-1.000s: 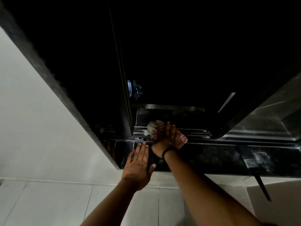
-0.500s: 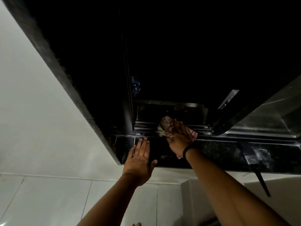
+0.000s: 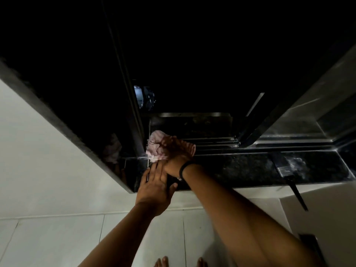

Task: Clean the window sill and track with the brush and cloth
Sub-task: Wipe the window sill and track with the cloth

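Note:
A crumpled pale pink cloth (image 3: 156, 146) is pressed into the left end of the metal window track (image 3: 215, 144), against the upright frame. My right hand (image 3: 176, 150) is closed on the cloth, a black band on its wrist. My left hand (image 3: 156, 186) lies flat, fingers apart, on the dark stone sill (image 3: 240, 168) just below the cloth. A black-handled flat brush (image 3: 287, 174) lies on the sill at the right, its handle sticking out over the front edge.
The sliding window frame (image 3: 134, 132) rises just left of the cloth. A second slanted frame bar (image 3: 256, 128) stands at the track's right. White wall and tiled floor (image 3: 57, 237) lie below; bare toes (image 3: 163, 262) show at the bottom edge.
My right hand has slid the cloth leftward along the track to the upright frame. My left hand stays flat on the sill.

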